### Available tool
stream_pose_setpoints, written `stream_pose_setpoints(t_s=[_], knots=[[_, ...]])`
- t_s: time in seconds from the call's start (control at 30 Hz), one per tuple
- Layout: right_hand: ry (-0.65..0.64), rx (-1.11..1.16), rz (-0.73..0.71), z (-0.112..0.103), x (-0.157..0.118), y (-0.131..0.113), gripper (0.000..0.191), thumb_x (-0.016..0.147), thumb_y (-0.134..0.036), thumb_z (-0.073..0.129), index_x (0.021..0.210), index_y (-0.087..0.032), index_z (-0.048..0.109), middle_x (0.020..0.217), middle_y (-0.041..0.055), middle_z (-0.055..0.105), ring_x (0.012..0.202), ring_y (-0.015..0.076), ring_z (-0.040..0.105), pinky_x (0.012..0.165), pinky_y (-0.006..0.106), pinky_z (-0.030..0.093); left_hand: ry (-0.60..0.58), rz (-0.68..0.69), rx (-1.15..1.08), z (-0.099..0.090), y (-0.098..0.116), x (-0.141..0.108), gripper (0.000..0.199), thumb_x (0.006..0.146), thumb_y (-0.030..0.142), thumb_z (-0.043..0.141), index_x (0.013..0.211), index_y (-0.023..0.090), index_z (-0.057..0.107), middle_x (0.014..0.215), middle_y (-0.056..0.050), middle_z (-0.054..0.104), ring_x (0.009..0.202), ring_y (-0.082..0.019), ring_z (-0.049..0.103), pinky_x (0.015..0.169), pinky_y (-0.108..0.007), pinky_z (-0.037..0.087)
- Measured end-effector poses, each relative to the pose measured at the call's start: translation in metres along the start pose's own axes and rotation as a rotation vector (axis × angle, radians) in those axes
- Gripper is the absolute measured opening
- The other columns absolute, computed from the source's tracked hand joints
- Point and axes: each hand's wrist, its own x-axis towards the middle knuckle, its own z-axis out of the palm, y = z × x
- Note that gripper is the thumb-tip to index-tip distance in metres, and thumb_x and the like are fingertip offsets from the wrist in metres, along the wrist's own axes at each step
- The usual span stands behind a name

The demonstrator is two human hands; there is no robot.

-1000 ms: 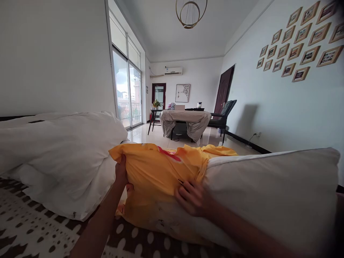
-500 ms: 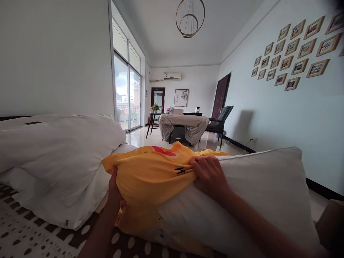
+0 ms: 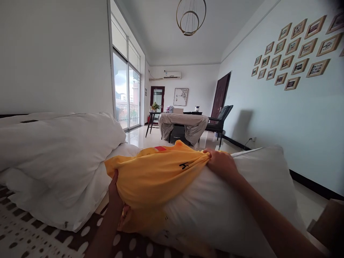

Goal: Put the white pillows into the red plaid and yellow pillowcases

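Note:
A yellow pillowcase (image 3: pixel 150 175) with a red patch and black marks covers the left part of a white pillow (image 3: pixel 231 200). My left hand (image 3: pixel 115 190) grips the case's left end, thumb on top and the other fingers hidden beneath. My right hand (image 3: pixel 221 162) is closed on the case's gathered edge near the pillow's top side, where the cloth is pulled into taut folds. To the right of that edge the pillow is bare.
More white pillows (image 3: pixel 61 154) are piled at the left on a brown and white patterned cover (image 3: pixel 29 229). Beyond stand a cloth-covered table (image 3: pixel 182 120) and a black chair (image 3: pixel 221 120). A brown box-like object (image 3: pixel 326 225) is at the lower right.
My right hand has moved right, drawing the edge of the yellow case further along the pillow. The cloth is tauter. My left hand has barely shifted.

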Motion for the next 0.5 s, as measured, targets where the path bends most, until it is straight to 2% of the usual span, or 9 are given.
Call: stream_pose_setpoints(t_s=[0.07,0.17,0.27,0.37,0.5], knots=[[-0.139,0.015,0.000,-0.004,0.010,0.005,0.028,0.083,-0.026,0.047,0.099,-0.022,0.069,0.093,0.0086,0.071,0.087,0.0248,0.062,0.070,0.032,0.034,0.011,-0.007,-0.006,0.000,0.000,-0.001,0.036,0.094,0.040,0.049,0.093,0.012,0.072,0.076,-0.011,0.074,0.079,-0.024,0.072,0.073,-0.032,0.058],[-0.247,-0.006,-0.018,-0.007,0.026,0.008,0.022,0.077,-0.024,0.050,0.076,-0.019,0.071,0.083,0.0113,0.071,0.082,0.0256,0.064,0.062,0.031,0.033,0.030,-0.041,-0.006,0.003,0.001,-0.007,0.036,0.093,0.043,0.049,0.094,0.013,0.071,0.082,-0.011,0.075,0.081,-0.025,0.072,0.074,-0.034,0.058],[-0.286,-0.029,-0.013,-0.005,0.036,0.008,0.020,0.075,-0.027,0.054,0.075,-0.015,0.070,0.083,0.0151,0.071,0.080,0.0271,0.065,0.059,0.030,0.033,0.020,-0.053,-0.006,0.005,0.003,-0.012,0.037,0.093,0.043,0.049,0.099,0.014,0.071,0.088,-0.012,0.075,0.084,-0.025,0.072,0.075,-0.034,0.058],[-0.207,-0.049,0.015,0.000,0.031,0.007,0.020,0.078,-0.026,0.052,0.077,-0.015,0.069,0.085,0.0153,0.071,0.080,0.0272,0.065,0.059,0.030,0.033,0.054,-0.024,0.005,0.006,0.004,-0.013,0.036,0.092,0.042,0.052,0.102,0.013,0.070,0.085,-0.012,0.075,0.083,-0.025,0.072,0.075,-0.033,0.058],[0.009,-0.068,0.102,0.009,0.005,0.010,0.025,0.084,-0.023,0.043,0.091,-0.016,0.066,0.087,0.0130,0.070,0.081,0.0255,0.065,0.061,0.030,0.035,0.091,-0.008,0.025,0.010,0.003,-0.012,0.035,0.093,0.039,0.049,0.102,0.012,0.070,0.085,-0.012,0.075,0.081,-0.025,0.072,0.074,-0.034,0.058]])
